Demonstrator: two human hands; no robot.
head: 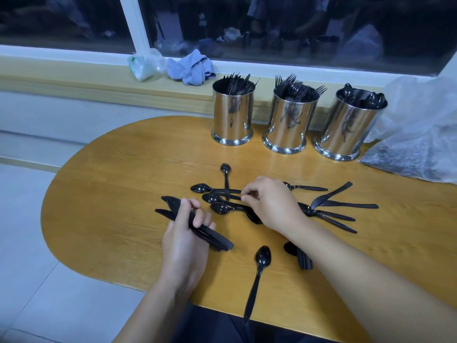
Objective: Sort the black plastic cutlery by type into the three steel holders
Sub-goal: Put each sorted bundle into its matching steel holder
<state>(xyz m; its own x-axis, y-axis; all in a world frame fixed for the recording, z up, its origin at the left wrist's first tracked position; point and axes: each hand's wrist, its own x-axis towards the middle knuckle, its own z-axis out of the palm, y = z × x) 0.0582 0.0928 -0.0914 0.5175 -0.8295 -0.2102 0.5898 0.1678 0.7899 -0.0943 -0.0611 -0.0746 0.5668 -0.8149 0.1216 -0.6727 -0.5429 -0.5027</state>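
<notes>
Black plastic cutlery: loose spoons (223, 198) and knives (331, 194) lie scattered on the oval wooden table (118, 169), most of them between and just right of the two hands.
Left hand (185, 233): fingers curled round a bundle of black plastic knives (197, 229), blades pointing up and left, handles sticking out toward the right.
Right hand (269, 204): thumb and fingertips pinched together over the handles of the spoons at the table's middle; whether it has one gripped I cannot tell.
Lone spoon (257, 276): lies near the table's front edge, bowl away from the person.
Left steel holder (232, 112): shiny cylinder at the back of the table, filled with knives.
Middle steel holder (288, 122): just beside it, filled with forks, tines up.
Right steel holder (346, 127): holds spoons.
Clear plastic bag (415, 134): crumpled, touching the right holder's far side.
Blue cloth (190, 68): bunched on the window sill behind the table.
</notes>
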